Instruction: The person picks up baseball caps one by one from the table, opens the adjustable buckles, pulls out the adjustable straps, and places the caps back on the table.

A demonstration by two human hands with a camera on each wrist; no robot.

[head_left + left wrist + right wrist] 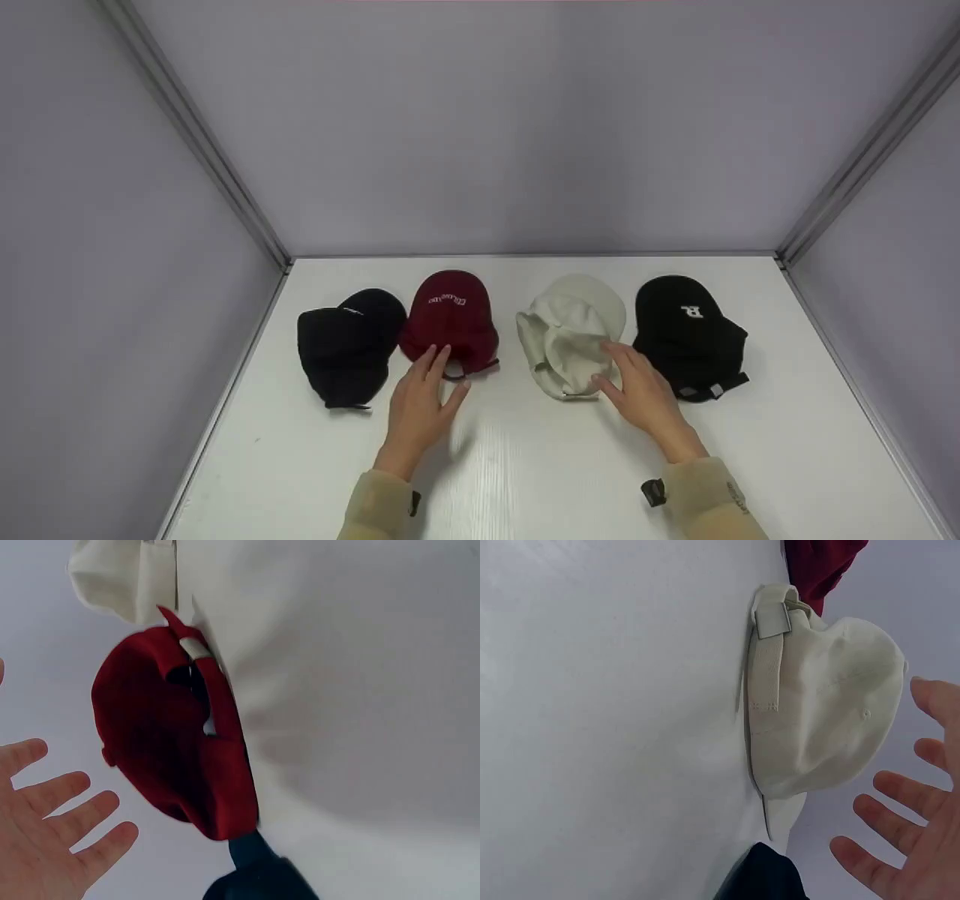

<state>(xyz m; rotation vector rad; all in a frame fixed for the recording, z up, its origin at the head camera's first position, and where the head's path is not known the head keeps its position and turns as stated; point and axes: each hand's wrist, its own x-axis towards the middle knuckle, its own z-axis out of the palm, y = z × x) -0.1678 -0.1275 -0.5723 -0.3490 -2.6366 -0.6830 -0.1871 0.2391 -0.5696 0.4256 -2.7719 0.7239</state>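
Observation:
Four would exceed the naming of counts, so several caps lie in a row. My left hand [418, 409] reaches toward the dark red cap [450, 315] with spread fingers and holds nothing. In the left wrist view that red cap [172, 735] shows its back strap and opening, apart from the fingers [71, 784]. Over the near right side of the cream cap [577, 322], my right hand [641, 390] is spread and empty. The right wrist view shows the cream cap [825, 705] with its strap and metal buckle, the fingers [907, 795] beside its crown.
A black cap [352, 345] lies left of the red one, touching its edge in the head view. Another black cap [690, 337] with a white letter R is at the right. Grey walls [480, 135] enclose the white table [510, 465] on three sides.

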